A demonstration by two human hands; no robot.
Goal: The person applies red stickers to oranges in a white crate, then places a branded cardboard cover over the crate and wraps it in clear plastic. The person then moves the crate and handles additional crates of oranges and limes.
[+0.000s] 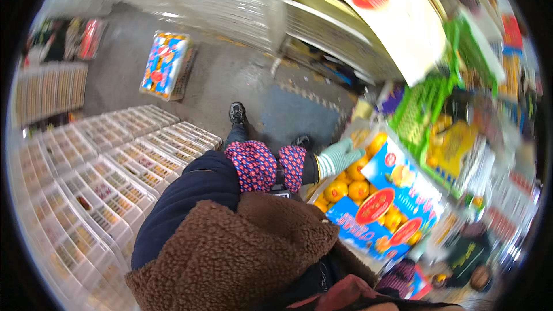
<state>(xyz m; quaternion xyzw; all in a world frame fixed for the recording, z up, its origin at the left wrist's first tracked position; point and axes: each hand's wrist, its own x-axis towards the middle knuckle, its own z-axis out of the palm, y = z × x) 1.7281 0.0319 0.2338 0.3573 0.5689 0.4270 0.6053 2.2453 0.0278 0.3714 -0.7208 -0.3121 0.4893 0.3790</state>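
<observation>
My left hand (340, 158), in a green-and-white striped glove, grips the near left end of a fruit crate (391, 196). Its arm crosses my front in a patterned sleeve cover with a dark strap around it. Orange citrus fruits (345, 188) show in the crate between blue printed sheets with red ovals. At the crate's lower right end is a blurred pale green patch, apparently my right hand (419, 247) in a glove, beside a purple patterned sleeve. Its fingers cannot be made out. What bears the crate's weight is hidden.
Stacked translucent plastic crates (108, 190) fill the left side. A similar fruit crate (165, 65) sits on the grey floor (207, 69). Beyond my feet stands a film-wrapped stack (207, 0). A green plastic crate (419, 116) and a carton with red circles (389, 4) are at right.
</observation>
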